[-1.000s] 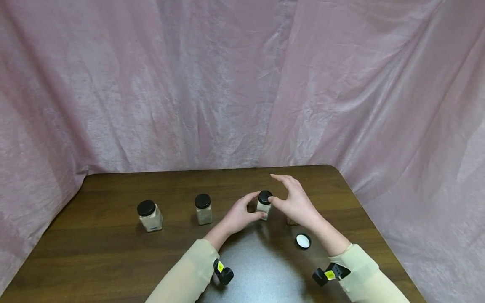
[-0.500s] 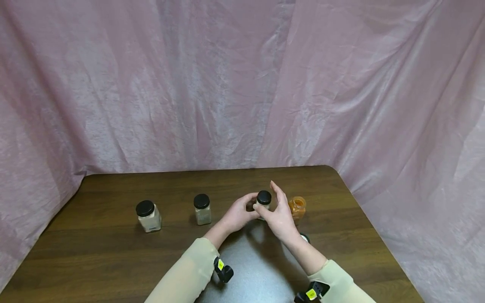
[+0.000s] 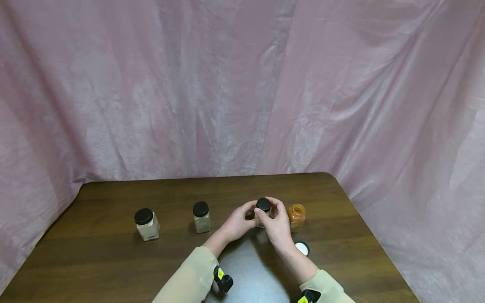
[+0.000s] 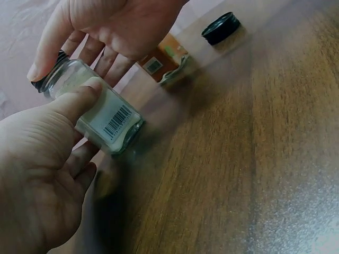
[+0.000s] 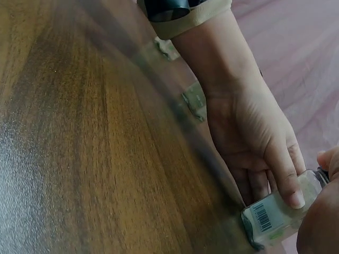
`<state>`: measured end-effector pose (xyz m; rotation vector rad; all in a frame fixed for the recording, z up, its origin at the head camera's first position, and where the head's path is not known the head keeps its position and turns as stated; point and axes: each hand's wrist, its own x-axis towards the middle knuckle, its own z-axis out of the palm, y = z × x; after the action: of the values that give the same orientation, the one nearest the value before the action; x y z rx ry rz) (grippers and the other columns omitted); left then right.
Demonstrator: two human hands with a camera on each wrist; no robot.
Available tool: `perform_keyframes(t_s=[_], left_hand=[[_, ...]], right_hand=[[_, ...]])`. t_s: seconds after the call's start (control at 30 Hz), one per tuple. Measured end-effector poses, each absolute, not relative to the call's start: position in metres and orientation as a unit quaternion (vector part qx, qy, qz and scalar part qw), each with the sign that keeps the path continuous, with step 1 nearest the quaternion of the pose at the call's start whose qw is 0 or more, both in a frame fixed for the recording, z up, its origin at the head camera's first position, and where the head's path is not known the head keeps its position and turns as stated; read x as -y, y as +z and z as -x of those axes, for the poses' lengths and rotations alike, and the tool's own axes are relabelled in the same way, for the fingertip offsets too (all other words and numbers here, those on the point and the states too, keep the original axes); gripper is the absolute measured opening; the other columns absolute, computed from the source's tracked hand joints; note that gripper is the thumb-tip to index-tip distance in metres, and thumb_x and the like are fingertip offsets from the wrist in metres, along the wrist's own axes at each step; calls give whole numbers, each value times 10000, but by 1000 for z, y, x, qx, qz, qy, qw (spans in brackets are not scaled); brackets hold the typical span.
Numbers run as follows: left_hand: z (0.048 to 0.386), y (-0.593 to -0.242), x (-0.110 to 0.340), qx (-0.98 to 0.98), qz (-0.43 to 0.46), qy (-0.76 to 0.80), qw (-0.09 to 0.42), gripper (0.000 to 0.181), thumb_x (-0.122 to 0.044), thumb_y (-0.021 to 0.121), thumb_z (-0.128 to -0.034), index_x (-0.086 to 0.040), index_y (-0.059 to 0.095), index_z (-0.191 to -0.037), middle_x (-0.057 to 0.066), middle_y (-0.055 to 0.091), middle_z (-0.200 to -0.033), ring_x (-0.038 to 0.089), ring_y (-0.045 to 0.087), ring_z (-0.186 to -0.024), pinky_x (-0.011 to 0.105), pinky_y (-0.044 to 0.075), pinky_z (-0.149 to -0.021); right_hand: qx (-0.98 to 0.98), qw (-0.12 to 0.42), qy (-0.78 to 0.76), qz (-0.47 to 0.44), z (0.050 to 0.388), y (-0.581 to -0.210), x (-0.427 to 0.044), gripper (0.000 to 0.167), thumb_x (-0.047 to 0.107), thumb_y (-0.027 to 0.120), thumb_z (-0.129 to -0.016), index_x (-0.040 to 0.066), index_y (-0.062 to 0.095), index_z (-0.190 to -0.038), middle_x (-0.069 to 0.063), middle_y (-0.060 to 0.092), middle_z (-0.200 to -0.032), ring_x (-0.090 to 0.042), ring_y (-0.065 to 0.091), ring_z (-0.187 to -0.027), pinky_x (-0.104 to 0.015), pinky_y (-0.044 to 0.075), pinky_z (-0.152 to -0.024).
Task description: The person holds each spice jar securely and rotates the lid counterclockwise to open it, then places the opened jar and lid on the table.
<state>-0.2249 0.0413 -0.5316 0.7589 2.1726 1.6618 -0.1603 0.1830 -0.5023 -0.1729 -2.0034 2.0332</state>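
A small glass jar (image 4: 113,117) of pale powder, with a barcode label on its side, stands between my hands. My left hand (image 3: 235,224) grips its body, thumb across the front and fingers behind. On top is a black screw lid (image 3: 263,204), which my right hand (image 3: 279,229) pinches between thumb and fingers. In the left wrist view the lid is mostly covered by the right hand (image 4: 124,24). Just right of my right hand is a lidless jar (image 3: 297,219) of orange powder. A loose black lid (image 3: 302,248) with a white inside lies in front of it.
Two more black-lidded jars of pale contents stand to the left: a nearer-centre jar (image 3: 201,217) and a far-left jar (image 3: 147,225). All rest on a brown wooden table (image 3: 94,261). A pink curtain (image 3: 182,92) hangs behind its back edge.
My right hand has moved left and its spread fingers have closed onto the jar's lid, uncovering the orange jar. My left hand keeps its grip. The head view has tilted up slightly.
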Motion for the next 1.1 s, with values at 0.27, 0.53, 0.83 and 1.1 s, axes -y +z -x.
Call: perform_keyframes(t_s=[0.27,0.53,0.83,1.1], left_hand=[[228,-532,-41,-752,-268,585,143,558,-161,793,-923,-100,560,-1426,38,672,-1274,229,618,-1207,427,498,-992],[229,-533,-38,-754,-276,579,139,546,-218,805,-915,-125,600,-1413,8,685,-1269,211,624,-1194,463,491,-1005],[231,-530,-35,-768,-279,559,139,571,-298,800,-918,-218,592,-1444,-53,653,-1339,146,603,-1226,424,475,-1037],[232,-530,-39,-773,-281,554,126,582,-333,810,-904,-247,598,-1440,-75,644,-1354,129,588,-1250,402,462,-1052]], right_hand=[[692,152,704,52,163,-503,-182,479,22,754,-926,-53,505,-1328,-207,516,-1353,-279,427,-1413,-484,228,-1207],[685,156,710,55,165,-502,-182,515,19,803,-877,-38,544,-1319,-207,567,-1318,-293,479,-1366,-458,261,-1193],[703,157,691,62,168,-505,-188,482,123,845,-867,5,615,-1273,-146,596,-1302,-245,516,-1346,-430,340,-1159],[707,175,684,31,168,-506,-190,437,109,792,-916,-10,624,-1301,-172,525,-1334,-279,497,-1355,-438,278,-1196]])
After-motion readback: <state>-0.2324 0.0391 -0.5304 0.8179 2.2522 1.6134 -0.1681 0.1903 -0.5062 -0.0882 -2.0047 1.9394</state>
